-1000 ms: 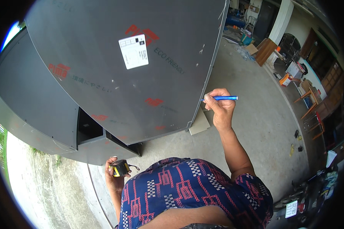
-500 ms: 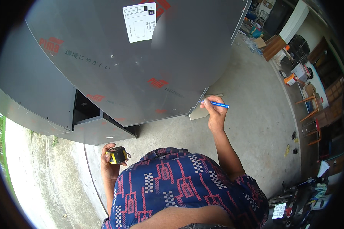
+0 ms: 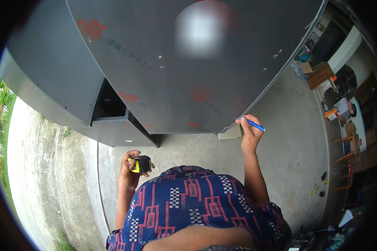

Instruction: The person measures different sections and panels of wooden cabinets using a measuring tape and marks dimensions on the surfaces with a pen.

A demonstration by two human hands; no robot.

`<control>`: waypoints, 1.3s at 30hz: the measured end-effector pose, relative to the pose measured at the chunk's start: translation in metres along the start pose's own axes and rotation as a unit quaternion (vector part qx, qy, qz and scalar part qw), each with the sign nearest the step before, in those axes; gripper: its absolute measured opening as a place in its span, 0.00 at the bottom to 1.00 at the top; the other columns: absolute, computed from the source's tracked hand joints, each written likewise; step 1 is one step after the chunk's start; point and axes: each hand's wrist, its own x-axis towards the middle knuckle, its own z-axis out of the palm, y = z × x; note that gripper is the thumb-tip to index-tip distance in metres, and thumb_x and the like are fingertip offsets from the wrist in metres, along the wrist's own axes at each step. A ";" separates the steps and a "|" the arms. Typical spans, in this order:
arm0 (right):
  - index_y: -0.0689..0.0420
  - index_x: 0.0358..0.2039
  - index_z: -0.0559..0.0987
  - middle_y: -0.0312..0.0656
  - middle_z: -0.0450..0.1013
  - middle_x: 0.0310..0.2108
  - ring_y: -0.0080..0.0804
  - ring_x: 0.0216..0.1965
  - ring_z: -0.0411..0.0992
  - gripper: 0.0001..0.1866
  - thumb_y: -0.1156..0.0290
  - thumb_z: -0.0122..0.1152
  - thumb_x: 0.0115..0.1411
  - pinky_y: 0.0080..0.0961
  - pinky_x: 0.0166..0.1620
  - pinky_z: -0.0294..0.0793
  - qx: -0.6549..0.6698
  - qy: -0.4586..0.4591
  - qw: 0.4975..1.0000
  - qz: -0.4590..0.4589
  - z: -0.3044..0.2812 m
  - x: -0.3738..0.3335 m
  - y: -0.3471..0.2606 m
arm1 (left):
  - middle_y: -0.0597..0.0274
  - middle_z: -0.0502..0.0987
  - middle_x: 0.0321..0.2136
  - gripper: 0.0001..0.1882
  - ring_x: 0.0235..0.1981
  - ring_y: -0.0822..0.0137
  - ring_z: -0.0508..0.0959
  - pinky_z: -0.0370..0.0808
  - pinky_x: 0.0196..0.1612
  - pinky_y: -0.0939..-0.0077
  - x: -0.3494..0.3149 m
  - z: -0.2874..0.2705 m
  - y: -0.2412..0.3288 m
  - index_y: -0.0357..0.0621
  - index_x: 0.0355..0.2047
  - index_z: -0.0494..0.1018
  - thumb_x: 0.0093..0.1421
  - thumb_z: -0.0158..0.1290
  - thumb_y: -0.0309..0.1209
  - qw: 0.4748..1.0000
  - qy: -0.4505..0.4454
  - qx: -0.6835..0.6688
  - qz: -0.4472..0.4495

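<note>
Head view has swung since prev. frame: dark grey panel [image 3: 176, 96] now sits further R in view, its R edge on a stronger slant, and both hands shifted slightly R with it. Pen-to-panel relation approx. unchanged: same edge, same corner.

R hand [image 3: 249, 134]: fingers grasping blue pen [image 3: 256, 125], barrel sloping off to lower R. Writing end is at panel's R edge, just beside the notched corner [image 3: 226, 130] nearest the body. Contact of tip w/ edge not confirmed; too small to tell.

L hand [image 3: 127, 170]: fingers wrapped round yellow-and-black tape measure [image 3: 143, 164], held near the patterned shirt [image 3: 188, 201], well apart from pen. No blade seen drawn out.

Panel is ahead of the body, faint red print on its face; pale blur over upper middle, nature undetermined. Pale board [image 3: 230, 135] shows low behind notched corner, partly hidden. Grey cabinet [image 3: 67, 71] stands to L, dark gap between it and panel.

Step in hand, as judged: pen work at panel edge, tape measure on standby. Next move, same basis, calls for steady R fingers, tip kept true to the edge near the notch, & tape measure kept clear of the panel.
</note>
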 end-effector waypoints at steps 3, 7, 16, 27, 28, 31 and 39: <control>0.63 0.34 0.75 0.40 0.73 0.31 0.25 0.31 0.74 0.04 0.79 0.61 0.58 0.20 0.39 0.74 -0.026 -0.005 1.000 -0.011 0.000 -0.004 -0.005 | 0.49 0.76 0.31 0.28 0.25 0.57 0.80 0.79 0.20 0.71 -0.002 -0.001 0.000 0.40 0.48 0.64 0.51 0.57 0.41 1.000 0.010 0.004 -0.008; 0.64 0.32 0.75 0.43 0.72 0.33 0.23 0.25 0.71 0.02 0.79 0.57 0.59 0.18 0.32 0.71 -0.052 -0.095 0.993 -0.045 0.012 -0.015 -0.031 | 0.51 0.76 0.27 0.27 0.22 0.60 0.80 0.78 0.19 0.74 -0.002 -0.001 0.007 0.40 0.49 0.64 0.53 0.55 0.41 0.999 -0.014 0.007 -0.031; 0.64 0.38 0.78 0.44 0.72 0.37 0.25 0.29 0.73 0.08 0.78 0.58 0.57 0.19 0.33 0.74 -0.019 -0.402 0.914 0.048 0.135 -0.064 -0.042 | 0.54 0.76 0.30 0.27 0.25 0.63 0.80 0.78 0.21 0.73 -0.032 -0.030 0.018 0.42 0.49 0.64 0.56 0.54 0.46 1.000 0.024 -0.016 0.001; 0.58 0.55 0.68 0.51 0.65 0.51 0.49 0.52 0.67 0.40 0.53 0.73 0.46 0.37 0.54 0.68 -0.080 -0.681 0.708 -0.168 0.273 -0.152 -0.002 | 0.55 0.69 0.42 0.27 0.40 0.61 0.77 0.80 0.32 0.66 -0.041 -0.078 0.040 0.46 0.54 0.60 0.61 0.51 0.48 0.991 0.122 -0.049 -0.009; 0.58 0.57 0.65 0.51 0.63 0.52 0.49 0.54 0.65 0.41 0.55 0.73 0.46 0.37 0.56 0.66 -0.101 -0.679 0.705 -0.176 0.276 -0.157 0.004 | 0.52 0.67 0.46 0.29 0.44 0.56 0.76 0.80 0.35 0.64 -0.040 -0.082 0.042 0.46 0.56 0.57 0.61 0.51 0.47 0.992 0.115 -0.049 -0.022; 0.58 0.55 0.67 0.50 0.65 0.50 0.48 0.52 0.67 0.39 0.59 0.74 0.45 0.37 0.53 0.68 -0.118 -0.656 0.724 -0.176 0.280 -0.164 0.014 | 0.50 0.67 0.48 0.31 0.46 0.55 0.75 0.80 0.39 0.63 -0.037 -0.093 0.035 0.46 0.58 0.56 0.61 0.50 0.47 0.989 0.126 -0.058 -0.040; 0.61 0.45 0.73 0.44 0.72 0.38 0.34 0.40 0.74 0.28 0.68 0.74 0.44 0.27 0.43 0.73 -0.080 -0.583 0.808 -0.042 0.270 -0.149 0.006 | 0.46 0.68 0.49 0.38 0.45 0.53 0.76 0.77 0.44 0.63 -0.031 -0.080 0.076 0.45 0.64 0.49 0.62 0.48 0.52 0.986 -0.020 0.162 -0.025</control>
